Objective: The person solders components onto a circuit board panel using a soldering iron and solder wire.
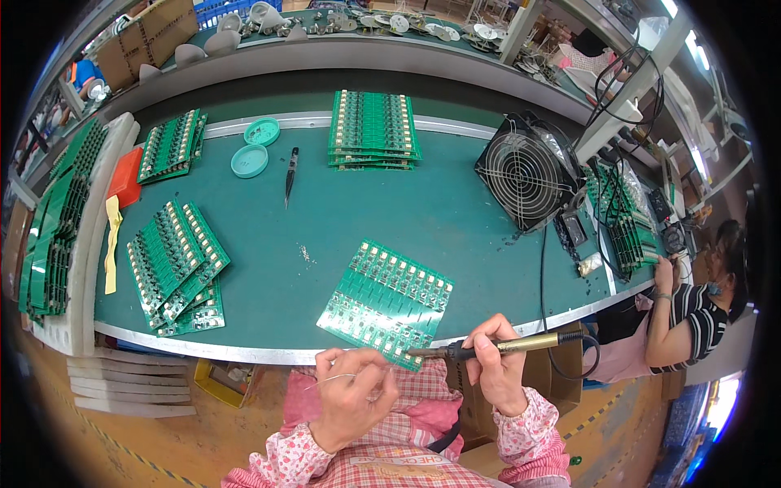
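Observation:
A green circuit board panel (386, 302) lies at the table's front edge, its near corner reaching over the metal rim. In my right hand (498, 366) is a soldering iron (521, 345) with a gold-coloured handle, held like a pen. Its tip points left and meets the board's near right corner, by the pale components there. My left hand (355, 394) is closed on a thin strand of solder wire (329, 379), close to the same corner. Where the wire's working end lies is hidden by the fingers.
Stacked boards stand at the left (175, 264) and back (373, 130). A black fan (525, 172) sits at the right, with a cable (543, 276) running past it. Tweezers (290, 175) lie near two round teal containers (250, 160). A co-worker (691, 317) handles boards at far right.

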`<state>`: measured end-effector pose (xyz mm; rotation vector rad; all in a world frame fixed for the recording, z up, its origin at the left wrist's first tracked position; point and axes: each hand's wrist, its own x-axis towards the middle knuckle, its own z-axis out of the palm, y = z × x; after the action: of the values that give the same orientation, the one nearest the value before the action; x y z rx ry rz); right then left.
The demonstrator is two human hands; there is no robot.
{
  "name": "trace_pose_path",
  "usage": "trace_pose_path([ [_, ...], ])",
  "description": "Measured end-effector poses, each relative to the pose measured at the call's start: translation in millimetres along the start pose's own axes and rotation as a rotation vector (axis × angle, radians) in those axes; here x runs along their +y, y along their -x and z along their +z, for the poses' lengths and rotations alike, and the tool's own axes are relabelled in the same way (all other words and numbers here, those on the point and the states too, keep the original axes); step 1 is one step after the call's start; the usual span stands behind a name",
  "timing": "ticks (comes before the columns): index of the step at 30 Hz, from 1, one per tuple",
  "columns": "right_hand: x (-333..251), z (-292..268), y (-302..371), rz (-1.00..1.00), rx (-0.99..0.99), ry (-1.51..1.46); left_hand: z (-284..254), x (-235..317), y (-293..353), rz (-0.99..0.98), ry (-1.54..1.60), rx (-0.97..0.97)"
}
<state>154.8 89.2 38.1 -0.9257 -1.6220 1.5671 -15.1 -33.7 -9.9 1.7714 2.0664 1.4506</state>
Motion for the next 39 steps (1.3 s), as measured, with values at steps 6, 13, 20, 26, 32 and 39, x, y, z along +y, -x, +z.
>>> trace_pose_path([
  [6,-4,0,-4,0.021,-0.041,0.030,2,0,-1,-0.007,-0.018,0.000],
  [13,-5,0,-2,-0.056,-0.068,0.151,3,0,-3,-0.013,-0.044,-0.005],
  [20,-1,1,-3,0.002,-0.030,0.020,1,0,-3,-0.015,0.004,0.007],
  [26,-1,2,-8,-0.010,-0.004,-0.017,1,-1,-1,-0.016,0.005,0.020],
  [32,1,-12,-1,-0.035,0.124,-0.083,1,0,1,-0.009,0.019,0.016],
  [39,11,-5,36,-0.209,0.187,0.118,3,1,1,0.016,0.029,-0.009],
])
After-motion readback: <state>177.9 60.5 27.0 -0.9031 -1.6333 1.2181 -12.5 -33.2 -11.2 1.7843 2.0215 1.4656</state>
